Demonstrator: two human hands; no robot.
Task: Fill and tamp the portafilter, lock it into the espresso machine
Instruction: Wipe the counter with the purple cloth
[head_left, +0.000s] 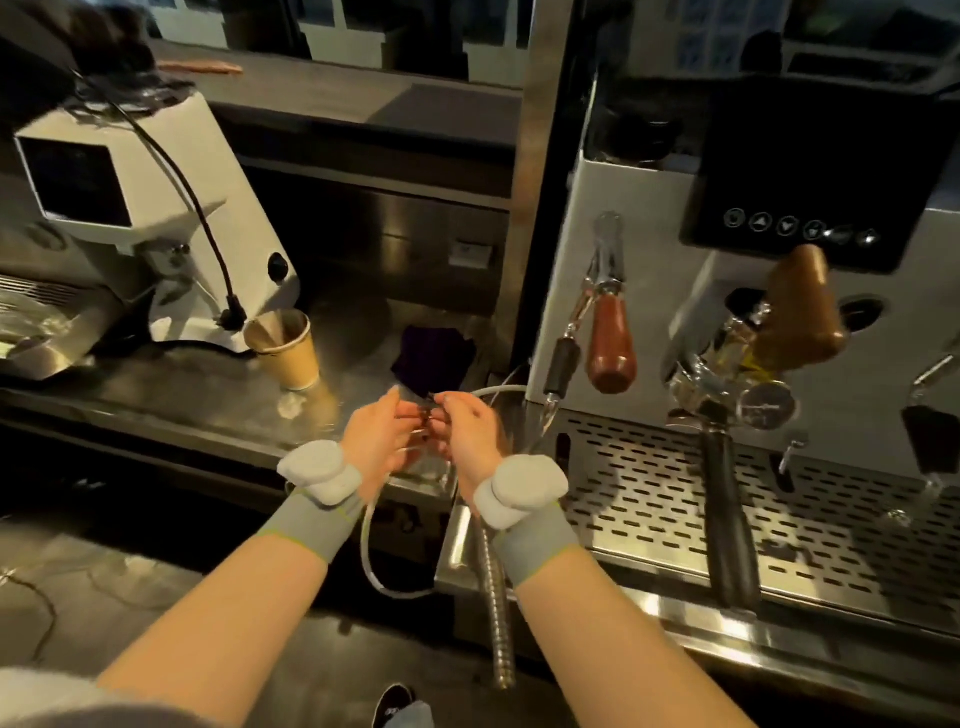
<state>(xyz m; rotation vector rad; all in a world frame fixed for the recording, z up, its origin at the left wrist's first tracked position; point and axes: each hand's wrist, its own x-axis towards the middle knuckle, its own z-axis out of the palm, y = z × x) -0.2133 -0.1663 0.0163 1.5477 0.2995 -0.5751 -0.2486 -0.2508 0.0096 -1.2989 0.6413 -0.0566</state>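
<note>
sitting in the group head of the espresso machine (597, 218), the portafilter (727, 519) points its black handle out toward us over the slotted drip tray (649, 499). we judge that it is either already locked in or not yet taken out. its basket is hidden, so we cannot tell whether it has been filled or tamped. neither hand is on it.

both hands meet well to its left, above the desk (182, 384) edge. the right hand (467, 436) has its fingers curled and seems to pinch a pale cable (493, 389) that arcs toward the machine. the left hand (379, 441) is cupped close against it, and with the blur we cannot tell whether it grips anything.

a brown lever (800, 312) hangs above the group head, and a steam wand (610, 343) with a reddish grip hangs to its left. further left on the desk lie a dark cloth (431, 358) and a paper cup (283, 348), with the white grinder (171, 171) behind them. the cable loops below the wrists, and we think it could snag a reach to the handle.
</note>
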